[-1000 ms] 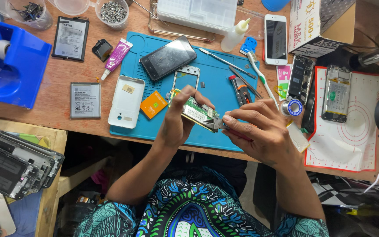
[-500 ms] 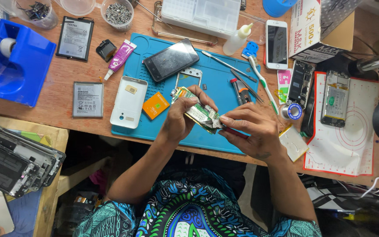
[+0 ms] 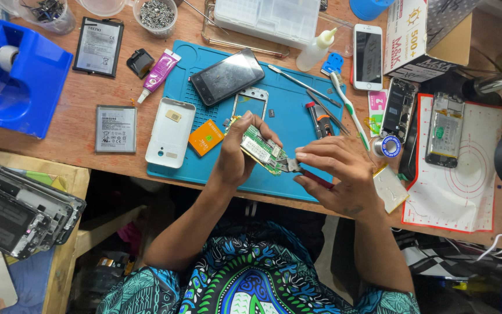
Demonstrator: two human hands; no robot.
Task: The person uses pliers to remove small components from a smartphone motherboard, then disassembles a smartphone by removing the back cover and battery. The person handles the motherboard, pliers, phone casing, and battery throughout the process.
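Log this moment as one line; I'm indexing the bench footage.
left hand: holds green circuit board | right hand: red-handled tool tip at board edge | under: blue mat | beside: white back cover

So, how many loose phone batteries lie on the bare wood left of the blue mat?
2. A black battery lies beside the blue tape dispenser; a grey battery lies nearer the table edge, beside the white back cover. Others may be hidden.
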